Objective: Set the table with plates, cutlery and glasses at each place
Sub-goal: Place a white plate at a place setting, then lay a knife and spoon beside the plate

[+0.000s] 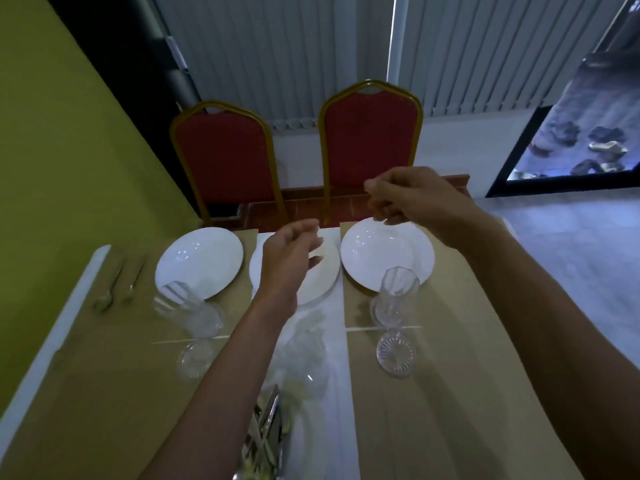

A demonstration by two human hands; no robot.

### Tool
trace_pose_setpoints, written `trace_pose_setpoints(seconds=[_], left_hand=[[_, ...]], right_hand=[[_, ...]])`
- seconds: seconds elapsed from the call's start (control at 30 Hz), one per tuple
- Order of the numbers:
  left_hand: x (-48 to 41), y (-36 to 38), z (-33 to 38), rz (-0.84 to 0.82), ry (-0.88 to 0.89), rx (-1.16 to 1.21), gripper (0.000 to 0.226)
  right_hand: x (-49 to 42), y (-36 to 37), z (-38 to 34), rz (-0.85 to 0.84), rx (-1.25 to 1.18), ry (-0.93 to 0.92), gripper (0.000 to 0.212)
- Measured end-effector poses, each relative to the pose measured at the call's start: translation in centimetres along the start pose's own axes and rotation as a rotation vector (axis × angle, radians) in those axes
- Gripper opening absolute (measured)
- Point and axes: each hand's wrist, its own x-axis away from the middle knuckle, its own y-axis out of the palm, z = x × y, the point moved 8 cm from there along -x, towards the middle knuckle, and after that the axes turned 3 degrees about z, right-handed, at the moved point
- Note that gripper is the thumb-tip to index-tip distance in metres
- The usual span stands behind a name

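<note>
A yellow-green wall (52, 150) borders the table's (41, 368) left edge, where two metal cutlery pieces (119, 285) lie side by side on a tan mat (104, 393). Next comes the glossy round left plate (199, 261), with a tall clear glass (195, 308) and a cut-glass tumbler (194, 358) nearer. The left hand (291, 258), fingers loose and holding nothing, hovers over the middle plate (327, 275) on the white strip. A shiny cutlery bundle (266, 438) lies at the near edge. The right hand (405, 199) curls above the right plate's (381, 251) far rim; whether it pinches anything cannot be told. A second tall glass (394, 296) and a ribbed tumbler (394, 355) stand nearer. Two red padded, gold-framed chairs (370, 140) stand at the far edge, before vertical blinds (277, 57).
</note>
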Motion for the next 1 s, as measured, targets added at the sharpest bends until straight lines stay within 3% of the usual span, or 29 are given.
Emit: trace_pose_setpoints(seconds=[0.2,0.43,0.57,0.7,1.0], left_hand=[[3.2,-11.3,1.2,0.006,0.004,0.035,0.018],[6.9,-27.7,-5.3,0.147,0.015,-0.213,0.018],[8.5,-35.4,-12.0,0.221,-0.127,-0.276,0.016],[8.5,-40.0,-16.5,0.188,-0.239,-0.398,0.013],[7.6,-44.4,-23.0,0.152,-0.365,-0.58,0.01]], right_hand=[[4.8,12.5,-7.1,-0.128,0.2,-0.077,0.019],[8.7,27.3,-9.3,-0.288,0.547,-0.148,0.021],[10.3,35.1,-7.6,-0.4,0.608,-0.135,0.022],[10.7,41.0,-5.2,-0.472,0.653,-0.104,0.023],[10.3,46.0,2.5,-0.541,0.916,0.047,0.031]])
